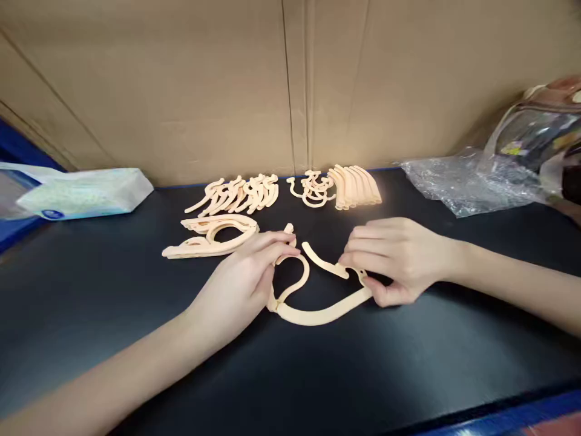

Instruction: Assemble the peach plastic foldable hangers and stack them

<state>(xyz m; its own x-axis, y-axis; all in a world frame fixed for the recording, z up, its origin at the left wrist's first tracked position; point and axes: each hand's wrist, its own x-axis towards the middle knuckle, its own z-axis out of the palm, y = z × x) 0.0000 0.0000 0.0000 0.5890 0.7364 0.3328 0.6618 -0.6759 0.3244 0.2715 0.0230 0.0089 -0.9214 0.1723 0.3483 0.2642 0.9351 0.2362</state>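
Note:
A cream plastic folding hanger (323, 316), partly put together, lies across both hands just above or on the black table. My left hand (247, 269) is closed round its left end, where the curved hook piece (303, 275) loops inward. My right hand (394, 260) pinches the far end of the long curved arm, along with a short curved strip (324, 263) that points up and left. The fingers hide the joints at both ends. Close behind my left hand lie folded hangers (218, 245), stacked or side by side; I cannot tell how many.
Along the back of the black table (290, 381) lie a row of curved arms (236, 195), a heap of hooks (315, 189) and a neat row of strips (356, 186). A tissue pack (91, 194) is at left, clear plastic wrap (472, 181) at right. Cardboard (204, 85) walls the back.

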